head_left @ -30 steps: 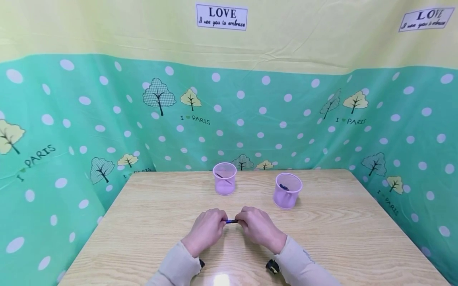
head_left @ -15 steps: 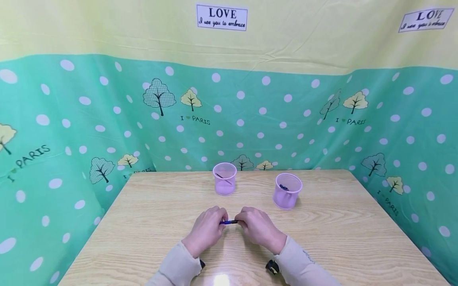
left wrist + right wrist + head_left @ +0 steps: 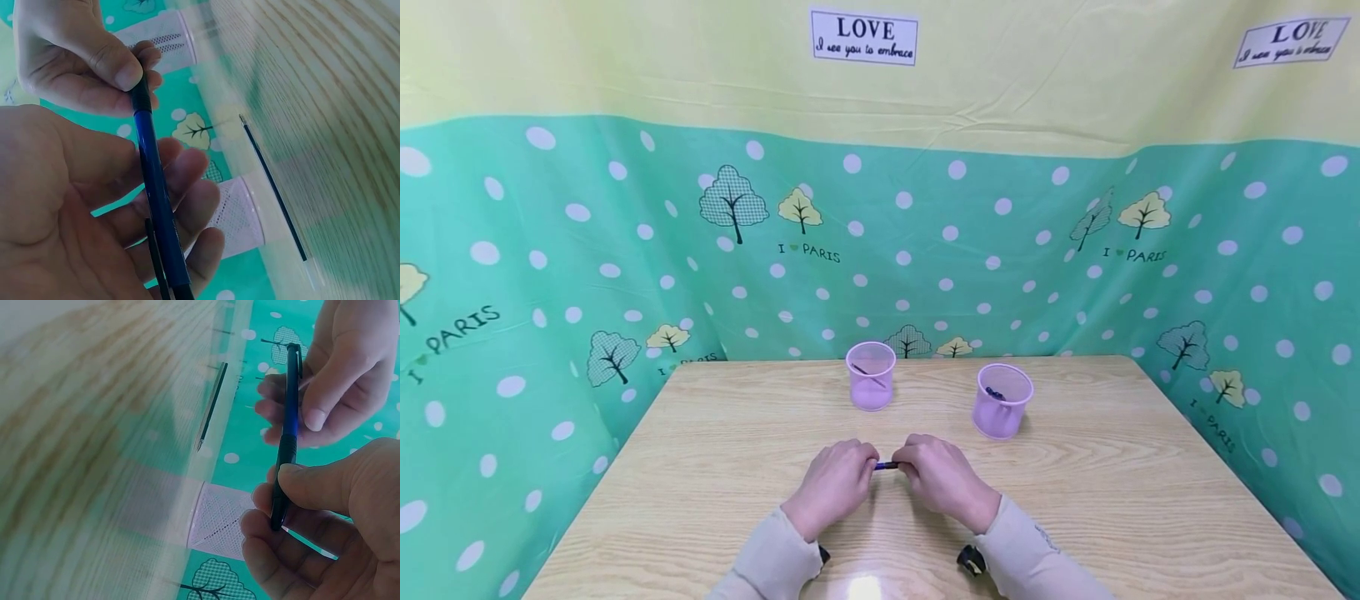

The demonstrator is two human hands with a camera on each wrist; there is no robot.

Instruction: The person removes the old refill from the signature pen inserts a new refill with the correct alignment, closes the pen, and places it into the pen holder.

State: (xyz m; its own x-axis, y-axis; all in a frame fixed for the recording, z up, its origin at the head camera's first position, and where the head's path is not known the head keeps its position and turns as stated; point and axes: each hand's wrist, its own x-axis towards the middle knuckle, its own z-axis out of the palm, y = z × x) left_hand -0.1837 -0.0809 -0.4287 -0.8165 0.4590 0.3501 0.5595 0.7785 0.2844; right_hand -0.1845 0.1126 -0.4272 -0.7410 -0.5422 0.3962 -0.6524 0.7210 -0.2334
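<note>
Both hands hold a blue pen with a black grip (image 3: 153,181) between them, above the table. My right hand (image 3: 942,479) pinches the black grip end between thumb and forefinger, clearly seen in the right wrist view. My left hand (image 3: 837,483) holds the blue barrel (image 3: 291,406), its thumb on one side and its fingers loosely curled behind. The pen's clip lies toward the left hand. A slim dark ink refill with a metal tip (image 3: 275,190) lies on the table in both wrist views; I cannot make it out in the head view.
Two pink-purple mesh cups stand beyond the hands. The left cup (image 3: 871,398) holds a thin stick; the right cup (image 3: 997,421) holds small dark pieces. The wooden table (image 3: 737,400) ends at a green dotted curtain (image 3: 820,283). Dark wrist devices show by the sleeves.
The left fingers shift slightly along the blue barrel, baring more of it half a second ago and less now. The right hand stays nearly still, and the cups have not moved.
</note>
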